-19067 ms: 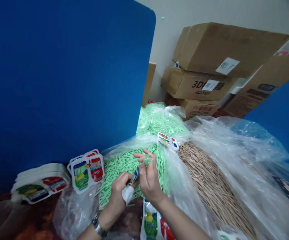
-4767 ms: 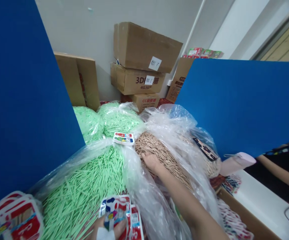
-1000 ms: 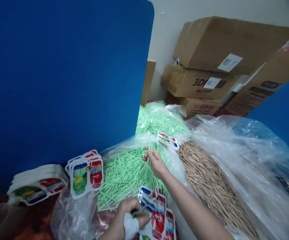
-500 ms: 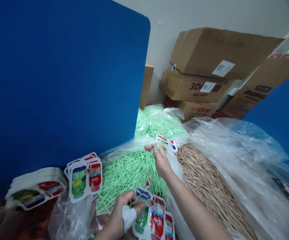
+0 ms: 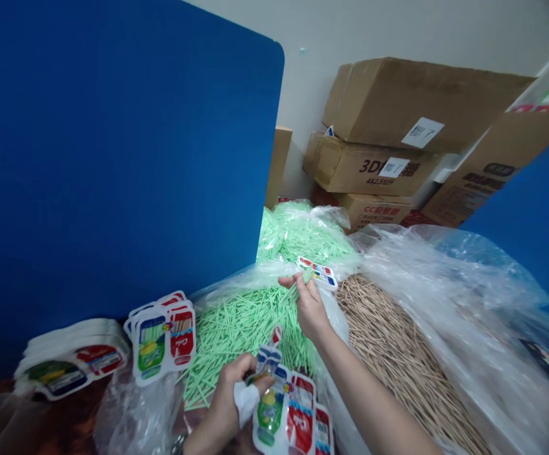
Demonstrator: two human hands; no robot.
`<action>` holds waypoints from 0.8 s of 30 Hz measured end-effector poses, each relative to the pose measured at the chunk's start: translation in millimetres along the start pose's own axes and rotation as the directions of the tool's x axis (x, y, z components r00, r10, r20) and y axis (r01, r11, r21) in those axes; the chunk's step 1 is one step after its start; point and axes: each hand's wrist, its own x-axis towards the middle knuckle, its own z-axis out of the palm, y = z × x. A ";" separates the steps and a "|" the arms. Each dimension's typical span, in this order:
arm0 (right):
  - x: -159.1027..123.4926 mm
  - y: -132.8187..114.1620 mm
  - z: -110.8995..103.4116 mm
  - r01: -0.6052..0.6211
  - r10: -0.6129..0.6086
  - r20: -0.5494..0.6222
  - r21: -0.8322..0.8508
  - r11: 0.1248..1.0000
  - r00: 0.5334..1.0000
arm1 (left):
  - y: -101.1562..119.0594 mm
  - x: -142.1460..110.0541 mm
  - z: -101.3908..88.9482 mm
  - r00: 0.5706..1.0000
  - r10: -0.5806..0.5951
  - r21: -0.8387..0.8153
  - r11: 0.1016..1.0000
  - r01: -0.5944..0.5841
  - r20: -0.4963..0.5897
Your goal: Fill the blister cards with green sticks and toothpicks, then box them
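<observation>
My right hand (image 5: 308,306) pinches a small bunch of thin green candy straws (image 5: 298,287) above the loose pile of green candy straws (image 5: 236,325) in its clear plastic bag. At the lower middle, my left hand (image 5: 229,395) grips the top of a printed pouch (image 5: 269,360) between thumb and fingers; its mouth looks spread apart. White wrapping covers part of that hand's thumb, and a watch (image 5: 178,444) shows at the wrist. Directly below lie more bottle-shaped pouches (image 5: 300,414) with green and red prints, overlapping one another.
On the left are a fanned set of pouches (image 5: 164,338) and a thick pouch stack (image 5: 73,357). Brown candy straws (image 5: 398,347) fill an open bag on the right. Cartons (image 5: 417,104) are piled at the back. A blue partition (image 5: 127,158) stands on the left.
Over the last second my right hand has moved slightly right and down, tilting the green candy straws. My left hand has shifted left and up, and the pouch top now stands spread.
</observation>
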 end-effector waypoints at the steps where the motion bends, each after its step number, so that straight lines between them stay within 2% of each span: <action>1: -1.7 -4.9 1.5 -0.007 0.007 0.002 0.078 0.997 1.000 | 0.8 0.8 -0.7 1.000 0.010 0.019 1.000 -0.010 -0.012; 5: -13.4 -32.7 9.0 0.009 -0.026 0.044 0.349 0.937 0.999 | 5.9 5.3 -2.2 0.996 0.081 0.098 0.992 -0.076 -0.047; 11: -37.7 -63.5 17.6 -0.010 -0.040 0.120 0.389 0.921 0.992 | 11.7 11.1 -4.2 0.985 0.153 0.152 0.979 -0.139 -0.084; 16: -53.0 -59.2 19.2 -0.028 -0.055 0.222 0.353 0.935 0.974 | 13.5 13.1 -8.0 0.977 0.190 0.178 0.969 -0.171 -0.097; 24: -69.6 -39.2 22.5 0.063 -0.111 0.329 0.152 0.986 0.938 | 18.6 13.6 -7.8 0.969 0.244 0.220 0.948 -0.228 -0.046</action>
